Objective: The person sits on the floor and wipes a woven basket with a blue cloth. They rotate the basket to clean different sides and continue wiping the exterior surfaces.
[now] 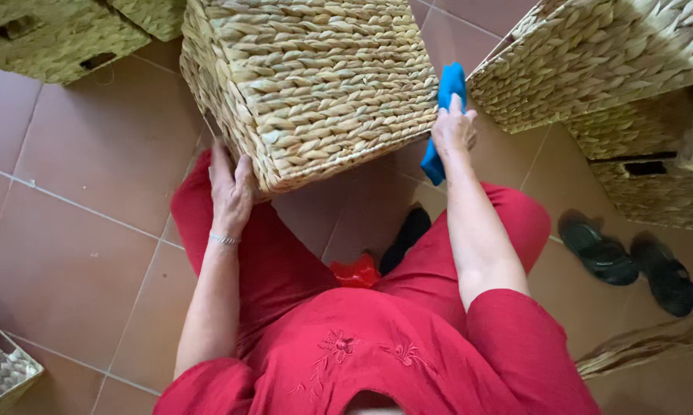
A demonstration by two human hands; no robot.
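Note:
A square woven straw basket (pixel 315 77) is tipped on its side in front of me, resting against my knees in red trousers. My left hand (pixel 229 188) lies flat against the basket's near left corner, steadying it. My right hand (pixel 452 127) presses a blue cloth (pixel 446 96) against the basket's right side. The cloth hangs down below my palm.
More woven baskets stand around: two at the top left (pixel 50 38), a stack at the right (pixel 631 77), one corner at the bottom left (pixel 0 369). A pair of dark sandals (pixel 627 261) lies on the brown floor tiles at the right. A red item (pixel 355 273) and a black shoe (pixel 408 237) sit between my legs.

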